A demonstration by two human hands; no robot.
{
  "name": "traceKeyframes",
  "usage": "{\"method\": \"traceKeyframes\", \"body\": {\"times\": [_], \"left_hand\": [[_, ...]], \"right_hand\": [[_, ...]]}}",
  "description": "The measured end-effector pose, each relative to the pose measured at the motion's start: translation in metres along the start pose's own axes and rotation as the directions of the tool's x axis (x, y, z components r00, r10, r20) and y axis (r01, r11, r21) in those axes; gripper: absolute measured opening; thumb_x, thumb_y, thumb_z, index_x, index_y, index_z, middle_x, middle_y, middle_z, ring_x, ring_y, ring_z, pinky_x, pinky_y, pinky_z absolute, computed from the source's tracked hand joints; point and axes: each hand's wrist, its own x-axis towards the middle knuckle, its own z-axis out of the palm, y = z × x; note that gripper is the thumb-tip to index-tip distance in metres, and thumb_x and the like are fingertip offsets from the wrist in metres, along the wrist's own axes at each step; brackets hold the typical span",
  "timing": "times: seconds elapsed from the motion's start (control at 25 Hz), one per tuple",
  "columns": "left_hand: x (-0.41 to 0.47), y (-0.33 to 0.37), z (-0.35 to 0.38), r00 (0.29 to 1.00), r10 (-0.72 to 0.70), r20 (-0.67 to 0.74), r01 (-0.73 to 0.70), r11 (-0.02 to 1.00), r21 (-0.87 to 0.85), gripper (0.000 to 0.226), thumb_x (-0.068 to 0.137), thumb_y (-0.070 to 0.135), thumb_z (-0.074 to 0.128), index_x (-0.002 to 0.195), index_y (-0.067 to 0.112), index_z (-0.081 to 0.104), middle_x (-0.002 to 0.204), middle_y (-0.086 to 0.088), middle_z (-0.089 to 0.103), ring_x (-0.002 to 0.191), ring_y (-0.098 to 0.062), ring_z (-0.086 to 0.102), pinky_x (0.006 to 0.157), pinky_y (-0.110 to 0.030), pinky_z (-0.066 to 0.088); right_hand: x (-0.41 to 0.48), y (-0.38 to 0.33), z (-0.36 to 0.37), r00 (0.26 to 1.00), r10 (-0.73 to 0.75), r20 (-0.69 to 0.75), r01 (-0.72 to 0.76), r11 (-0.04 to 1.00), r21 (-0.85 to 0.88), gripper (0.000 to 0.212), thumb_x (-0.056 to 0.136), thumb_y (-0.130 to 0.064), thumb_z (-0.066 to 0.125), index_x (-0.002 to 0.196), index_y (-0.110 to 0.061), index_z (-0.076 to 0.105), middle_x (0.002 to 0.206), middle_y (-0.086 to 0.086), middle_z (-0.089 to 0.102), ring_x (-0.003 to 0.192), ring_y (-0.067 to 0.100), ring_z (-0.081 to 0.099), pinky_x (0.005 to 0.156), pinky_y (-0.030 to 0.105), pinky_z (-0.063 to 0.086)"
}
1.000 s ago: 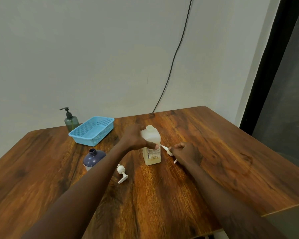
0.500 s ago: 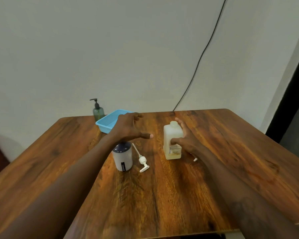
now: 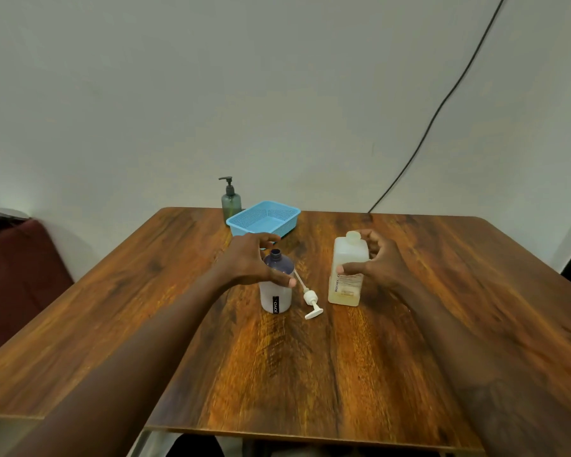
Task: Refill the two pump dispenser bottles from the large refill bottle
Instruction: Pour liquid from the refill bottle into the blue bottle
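Two hands are engaged at the middle of the brown wood-grain table. The left hand is cupped with fingers spread around the shoulder of the white cylindrical dispenser bottle with a dark purple top and an uncapped neck; whether the palm presses the bottle cannot be told. The grip appears meant to steady it for filling. The right hand is wrapped around the large translucent rectangular refill bottle holding pale yellow liquid, thumb across its front face, ready to lift. That bottle stands upright just right of the white dispenser, and its neck appears uncapped.

The white pump head with its dip tube lies flat between the two bottles, touching neither hand; a tilting pour could brush it.

Beyond the white dispenser, near the table's far edge, sit the light blue perforated plastic basket and, to its left, the grey-green translucent pump dispenser with a black pump, still capped. I judge this one not yet refilled.

Open tabletop lies on the near side of the white dispenser and far to its left and right, giving ample room. All bottles stand well clear of the table edges.
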Motion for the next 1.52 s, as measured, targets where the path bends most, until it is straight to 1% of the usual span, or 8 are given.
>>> {"method": "traceKeyframes", "body": {"times": [0.24,0.48,0.64,0.72,0.84,1.08,1.2,1.52], "left_hand": [[-0.006,-0.015,0.013,0.999,-0.035,-0.029,0.034,0.999,-0.018,0.089,0.053,0.054,0.096,0.129,0.024,0.061,0.116,0.012,0.064,0.092,-0.001,0.059,0.063,-0.009,0.045],[-0.005,-0.023,0.027,0.988,-0.072,-0.134,0.057,0.992,-0.110,0.080,0.052,0.053,0.096,0.121,0.024,0.067,0.106,0.012,0.069,0.093,-0.005,0.066,0.067,-0.012,0.052],[0.001,-0.011,0.028,0.979,-0.048,-0.200,0.012,0.984,-0.180,0.079,0.052,0.049,0.096,0.121,0.028,0.065,0.108,0.014,0.068,0.098,-0.003,0.064,0.073,-0.016,0.054],[0.007,-0.004,0.024,0.974,-0.032,-0.225,-0.015,0.979,-0.203,0.077,0.053,0.049,0.095,0.121,0.027,0.066,0.109,0.012,0.069,0.099,-0.004,0.064,0.078,-0.023,0.058],[0.014,0.007,0.020,0.967,-0.022,-0.253,-0.034,0.976,-0.214,0.069,0.058,0.045,0.094,0.118,0.026,0.066,0.108,0.012,0.070,0.095,-0.003,0.065,0.075,-0.019,0.056],[0.028,0.028,0.028,0.958,-0.032,-0.286,-0.036,0.973,-0.229,0.060,0.059,0.041,0.094,0.111,0.023,0.072,0.102,0.009,0.073,0.092,-0.008,0.068,0.075,-0.025,0.060],[0.034,0.037,0.030,0.957,-0.031,-0.290,-0.026,0.981,-0.190,0.055,0.059,0.040,0.093,0.108,0.023,0.072,0.099,0.007,0.073,0.089,-0.011,0.068,0.073,-0.026,0.060],[0.038,0.050,0.037,0.953,-0.026,-0.303,-0.034,0.981,-0.191,0.058,0.059,0.041,0.093,0.111,0.024,0.072,0.098,0.008,0.071,0.087,-0.007,0.065,0.072,-0.021,0.056]], "right_hand": [[0.009,-0.003,0.032,0.998,-0.041,0.047,0.041,0.999,0.010,0.090,0.062,-0.020,0.097,0.138,-0.028,0.051,0.133,0.001,0.060,0.115,0.023,0.063,0.086,0.043,0.062],[0.008,0.004,0.038,0.993,0.014,0.116,-0.008,0.999,-0.054,0.095,0.052,-0.053,0.094,0.132,-0.035,0.046,0.124,-0.005,0.063,0.114,0.021,0.064,0.089,0.045,0.061],[0.007,-0.005,0.040,0.998,-0.051,0.023,0.054,0.987,-0.153,0.100,0.045,-0.063,0.092,0.130,-0.028,0.054,0.122,-0.004,0.064,0.110,0.017,0.064,0.084,0.038,0.062],[0.008,-0.012,0.038,0.994,-0.092,-0.062,0.078,0.976,-0.202,0.094,0.049,-0.060,0.093,0.128,-0.025,0.056,0.119,-0.005,0.064,0.106,0.016,0.064,0.080,0.032,0.061],[0.014,-0.031,0.030,0.974,-0.171,-0.147,0.126,0.954,-0.273,0.082,0.054,-0.056,0.094,0.121,-0.032,0.054,0.114,-0.010,0.062,0.100,0.015,0.065,0.076,0.031,0.061],[0.024,-0.063,0.011,0.905,-0.376,-0.201,0.226,0.824,-0.520,0.086,0.056,-0.059,0.090,0.130,-0.031,0.055,0.120,-0.005,0.066,0.096,0.014,0.063,0.072,0.031,0.060],[0.025,-0.069,0.006,0.857,-0.467,-0.218,0.242,0.739,-0.628,0.079,0.060,-0.053,0.090,0.128,-0.029,0.058,0.111,-0.002,0.069,0.090,0.018,0.066,0.066,0.029,0.056],[0.030,-0.062,0.000,0.786,-0.606,-0.126,0.265,0.514,-0.816,0.074,0.065,-0.047,0.089,0.130,-0.024,0.059,0.109,0.004,0.072,0.089,0.025,0.068,0.072,0.036,0.056]]}}
